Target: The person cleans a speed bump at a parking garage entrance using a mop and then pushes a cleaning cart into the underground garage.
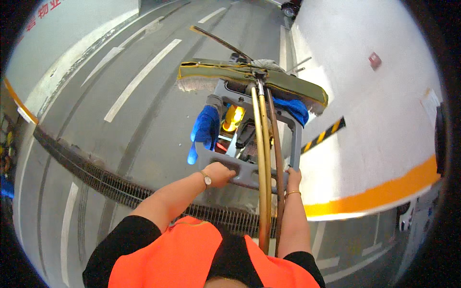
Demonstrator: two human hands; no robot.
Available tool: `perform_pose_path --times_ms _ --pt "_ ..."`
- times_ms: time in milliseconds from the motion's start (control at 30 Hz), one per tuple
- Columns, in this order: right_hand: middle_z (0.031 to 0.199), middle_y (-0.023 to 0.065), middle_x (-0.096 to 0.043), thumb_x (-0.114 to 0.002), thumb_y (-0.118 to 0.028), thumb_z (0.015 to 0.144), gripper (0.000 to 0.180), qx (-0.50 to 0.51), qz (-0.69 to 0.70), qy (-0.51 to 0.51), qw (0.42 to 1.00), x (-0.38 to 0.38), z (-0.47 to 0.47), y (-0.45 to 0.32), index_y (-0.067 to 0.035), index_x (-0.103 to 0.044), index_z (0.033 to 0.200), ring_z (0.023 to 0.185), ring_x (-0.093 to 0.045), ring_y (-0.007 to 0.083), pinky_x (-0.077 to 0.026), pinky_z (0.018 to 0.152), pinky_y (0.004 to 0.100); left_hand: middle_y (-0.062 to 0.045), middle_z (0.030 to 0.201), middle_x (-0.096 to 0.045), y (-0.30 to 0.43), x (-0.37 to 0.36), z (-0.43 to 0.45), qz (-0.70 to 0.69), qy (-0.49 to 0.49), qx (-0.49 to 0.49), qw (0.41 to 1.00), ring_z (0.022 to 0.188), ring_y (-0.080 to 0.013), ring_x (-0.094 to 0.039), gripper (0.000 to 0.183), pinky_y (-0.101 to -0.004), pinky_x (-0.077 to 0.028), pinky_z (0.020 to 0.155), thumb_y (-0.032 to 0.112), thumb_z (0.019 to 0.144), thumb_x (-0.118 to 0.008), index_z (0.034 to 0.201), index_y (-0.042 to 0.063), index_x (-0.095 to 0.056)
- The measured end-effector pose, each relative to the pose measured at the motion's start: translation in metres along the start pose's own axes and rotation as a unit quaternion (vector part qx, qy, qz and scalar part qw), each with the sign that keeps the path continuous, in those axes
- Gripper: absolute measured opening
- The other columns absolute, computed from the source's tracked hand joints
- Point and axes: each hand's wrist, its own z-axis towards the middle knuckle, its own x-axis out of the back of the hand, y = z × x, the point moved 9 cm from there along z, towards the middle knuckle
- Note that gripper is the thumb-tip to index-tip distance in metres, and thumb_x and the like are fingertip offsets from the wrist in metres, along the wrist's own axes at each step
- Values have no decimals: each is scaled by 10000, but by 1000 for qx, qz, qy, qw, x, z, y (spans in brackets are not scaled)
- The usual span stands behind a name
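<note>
My left hand (pixel 219 175), with a watch at the wrist, is closed around the near bar of a grey plastic cart frame (pixel 212 158). My right hand (pixel 294 178) grips the same frame at its near right corner, close beside a brown pole (pixel 276 144). Two lighter poles (pixel 260 144) run lengthwise over the cart towards my body. Across its far end lies a wide, flat mop head (pixel 223 71) with green fabric and yellow edging. A blue-coated work glove (pixel 206 124) hangs over the left side. Inside the frame sits a yellow object (pixel 233 118); other contents are partly hidden.
A white wall with an orange band (pixel 374 196) stands close on the right, with a black-and-yellow striped strip (pixel 324 135) near the cart. A drain grate (pixel 108 181) crosses the grey roadway (pixel 151 144). Another stick (pixel 221 41) juts out beyond the mop head.
</note>
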Motion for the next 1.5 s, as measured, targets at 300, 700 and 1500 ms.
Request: perform_pose_path --times_ms 300,700,1500 --pt "773 106 -509 -539 -76 619 257 29 -10 -5 1000 -37 0 -12 33 -496 847 710 -465 216 -401 648 336 -125 686 -603 -45 5 -2 16 24 -13 1000 666 -318 -605 241 -430 -473 574 245 701 -584 871 84 -528" --pt "897 158 -566 -560 -154 654 428 19 -6 74 997 -62 6 16 63 -497 1017 774 -534 244 -422 729 332 -103 663 -606 -95 -3 20 83 7 -37 996 608 -295 -601 277 -421 -464 540 285 699 -596 918 125 -540" --pt "927 195 -574 -582 -166 658 459 18 35 186 982 -151 -32 49 105 -496 1019 820 -534 287 -413 772 350 -105 655 -597 -216 -4 21 123 60 -138 981 608 -294 -598 192 -407 -477 545 247 680 -614 790 106 -547"
